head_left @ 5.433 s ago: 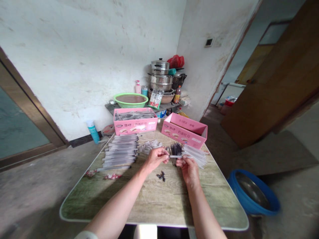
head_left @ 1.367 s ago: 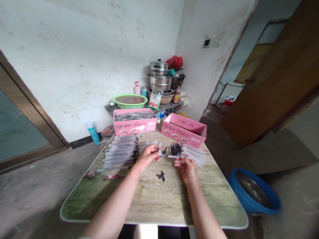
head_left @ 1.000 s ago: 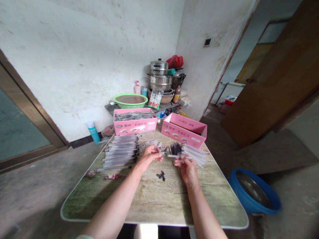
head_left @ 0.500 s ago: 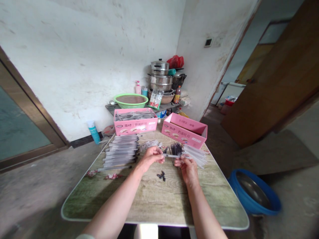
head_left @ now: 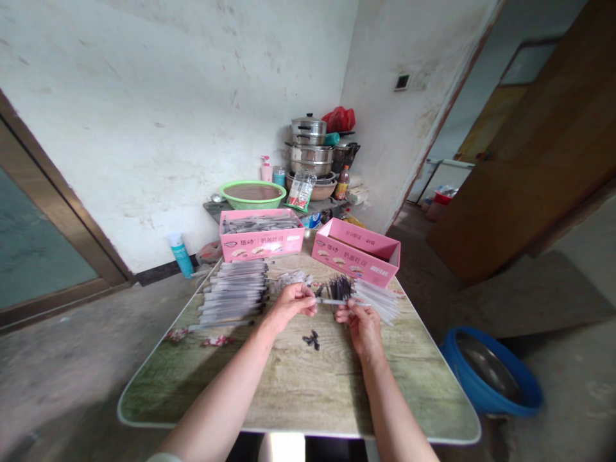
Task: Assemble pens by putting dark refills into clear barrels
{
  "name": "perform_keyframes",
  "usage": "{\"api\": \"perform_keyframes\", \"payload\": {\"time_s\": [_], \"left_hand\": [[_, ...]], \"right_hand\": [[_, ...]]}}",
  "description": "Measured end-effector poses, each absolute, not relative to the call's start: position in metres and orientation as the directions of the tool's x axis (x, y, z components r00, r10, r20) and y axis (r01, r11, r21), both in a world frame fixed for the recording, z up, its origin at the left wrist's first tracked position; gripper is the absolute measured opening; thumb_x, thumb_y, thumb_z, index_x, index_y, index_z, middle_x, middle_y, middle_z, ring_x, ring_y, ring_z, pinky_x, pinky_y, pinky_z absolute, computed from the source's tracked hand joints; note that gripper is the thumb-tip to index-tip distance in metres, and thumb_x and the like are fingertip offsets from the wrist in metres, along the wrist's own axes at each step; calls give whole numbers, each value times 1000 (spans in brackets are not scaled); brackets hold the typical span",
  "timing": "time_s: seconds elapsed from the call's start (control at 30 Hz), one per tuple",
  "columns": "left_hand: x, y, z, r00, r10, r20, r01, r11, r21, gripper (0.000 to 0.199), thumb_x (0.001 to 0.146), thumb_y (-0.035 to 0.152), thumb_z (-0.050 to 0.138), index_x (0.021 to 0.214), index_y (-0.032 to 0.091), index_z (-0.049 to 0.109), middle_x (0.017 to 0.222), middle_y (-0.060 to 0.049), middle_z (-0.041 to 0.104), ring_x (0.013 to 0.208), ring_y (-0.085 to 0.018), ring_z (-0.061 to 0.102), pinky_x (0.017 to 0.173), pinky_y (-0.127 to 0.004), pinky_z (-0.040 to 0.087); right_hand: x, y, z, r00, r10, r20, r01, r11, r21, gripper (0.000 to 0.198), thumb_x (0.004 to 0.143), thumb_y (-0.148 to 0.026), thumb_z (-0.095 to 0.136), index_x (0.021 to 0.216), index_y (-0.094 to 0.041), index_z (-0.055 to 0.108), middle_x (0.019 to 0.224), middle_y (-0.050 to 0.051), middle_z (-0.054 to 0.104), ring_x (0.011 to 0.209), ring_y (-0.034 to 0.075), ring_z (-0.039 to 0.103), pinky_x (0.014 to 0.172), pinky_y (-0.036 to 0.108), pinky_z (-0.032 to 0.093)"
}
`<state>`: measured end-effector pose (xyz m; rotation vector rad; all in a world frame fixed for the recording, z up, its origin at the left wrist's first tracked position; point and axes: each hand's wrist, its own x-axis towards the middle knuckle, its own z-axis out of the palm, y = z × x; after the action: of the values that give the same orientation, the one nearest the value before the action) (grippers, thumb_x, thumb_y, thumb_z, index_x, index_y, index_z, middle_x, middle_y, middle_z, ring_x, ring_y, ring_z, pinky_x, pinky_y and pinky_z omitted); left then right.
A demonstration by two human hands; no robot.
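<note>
Between my two hands a translucent pen barrel (head_left: 332, 301) lies level above the table. My left hand (head_left: 294, 303) pinches its left end, and my right hand (head_left: 360, 318) grips it farther right. Under and behind it lies a bundle of dark pen refills (head_left: 341, 286), beside a fan of clear barrels (head_left: 378, 300). A few small black pen caps (head_left: 312, 339) rest on the wood in front of my hands. To the left a stack of pens (head_left: 233, 292) is laid out in a row. Small whitish parts (head_left: 290, 279) sit behind my left hand, partly hidden.
Two pink boxes stand at the table's back: the left box (head_left: 262, 244) holds many pens, the right box (head_left: 356, 256) is tilted. Beyond them are a green basin (head_left: 253, 200) and stacked steamer pots (head_left: 309, 151). A blue tub (head_left: 493, 372) stands right of the table (head_left: 308, 398).
Almost nothing differs. Both hands keep their grip on the pen barrel, with only a slight shift of the fingers.
</note>
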<state>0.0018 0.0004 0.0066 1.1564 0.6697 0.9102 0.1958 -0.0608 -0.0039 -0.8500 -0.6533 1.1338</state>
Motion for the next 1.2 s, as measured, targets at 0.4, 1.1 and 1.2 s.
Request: {"api": "perform_keyframes", "payload": {"time_s": [0.4, 1.1, 1.2], "left_hand": [[10, -1, 8, 413, 909, 55, -272, 65, 960, 36, 60, 32, 84, 75, 13, 58, 62, -4, 67, 58, -16, 66, 60, -28, 53], [1, 6, 2, 456, 890, -18, -307, 176, 935, 30, 69, 33, 77, 84, 13, 60, 67, -2, 65, 56, -11, 60, 56, -24, 50], [1, 6, 1, 440, 898, 13, -315, 141, 939, 31, 71, 34, 77, 88, 14, 62, 71, -2, 65, 58, -11, 60, 57, -23, 50]], "right_hand": [[199, -59, -9, 285, 958, 1, -489, 147, -860, 21, 71, -30, 80, 66, -12, 69, 58, 8, 71, 44, 15, 64, 44, 22, 55], [197, -62, -5, 255, 967, 31, -501, 159, -851, 26, 72, -38, 78, 74, -15, 65, 59, 4, 70, 42, 14, 62, 36, 20, 49], [195, -64, -3, 215, 976, 27, -474, 129, -871, 27, 76, -39, 75, 72, -15, 64, 46, -2, 60, 29, 7, 45, 28, 16, 35]]}}
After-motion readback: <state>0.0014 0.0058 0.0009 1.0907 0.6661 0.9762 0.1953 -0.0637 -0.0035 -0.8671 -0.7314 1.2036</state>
